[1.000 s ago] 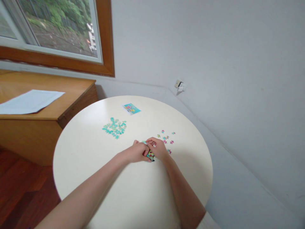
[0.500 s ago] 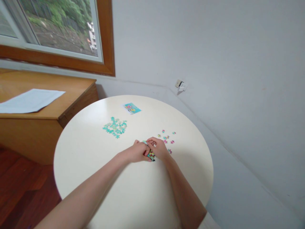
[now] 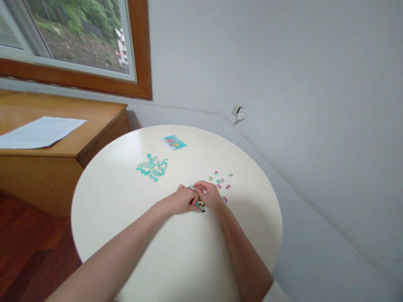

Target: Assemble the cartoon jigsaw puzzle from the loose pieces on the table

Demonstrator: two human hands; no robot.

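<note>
On the round white table, a joined patch of colourful jigsaw puzzle (image 3: pixel 200 204) lies partly hidden beneath my two hands. My left hand (image 3: pixel 184 200) is curled over its left side, thumb at the near edge, gripping it. Against its upper right part, my right hand (image 3: pixel 208 194) has its fingers pinched together; whatever lies between those fingertips is too small and covered to make out. Just right of my right hand are several loose pink, yellow and teal puzzle pieces (image 3: pixel 218 183). A heap of teal puzzle pieces (image 3: pixel 153 167) is spread further off to the left.
A small picture card (image 3: pixel 174 142) with a teal scene lies near the far edge of the white table (image 3: pixel 126 209). On the left stands a wooden desk (image 3: pixel 103 119) with white paper (image 3: pixel 44 131) on it. A plug (image 3: pixel 241 113) sits in the wall socket behind.
Hardly anything differs. Both hands stay at the puzzle patch, with only a very slight shift of the fingers.
</note>
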